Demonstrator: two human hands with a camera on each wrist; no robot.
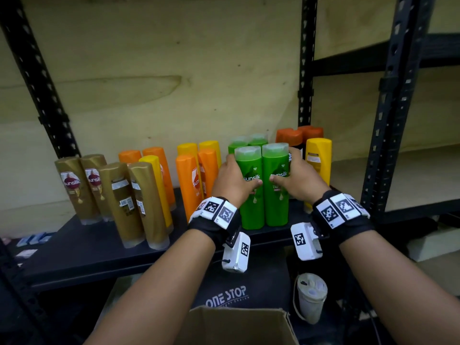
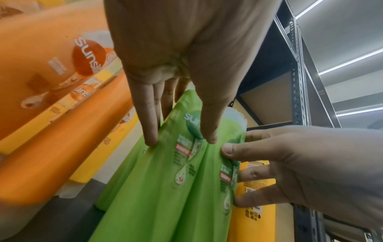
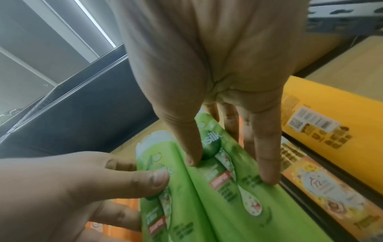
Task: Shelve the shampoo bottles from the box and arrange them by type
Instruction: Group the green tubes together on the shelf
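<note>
Two green Sunsilk bottles stand side by side near the front of the black shelf [image 1: 87,252], with two more green bottles [image 1: 249,141] right behind them. My left hand [image 1: 237,176] grips the left green bottle [image 1: 251,205], thumb on its label and fingers down its left side. My right hand [image 1: 290,174] holds the right green bottle [image 1: 277,207] the same way from the right. In the left wrist view my thumb [image 2: 210,137] presses the label of the left bottle [image 2: 161,188]. The right wrist view shows my thumb [image 3: 192,158] on the right bottle [image 3: 238,204].
Gold bottles [image 1: 99,192] stand at the left, then orange and yellow ones [image 1: 190,185]. A yellow bottle [image 1: 318,160] and orange-capped bottles [image 1: 298,136] stand close on the right beside the shelf post [image 1: 388,125]. An open cardboard box [image 1: 236,327] and a white container [image 1: 311,295] are below.
</note>
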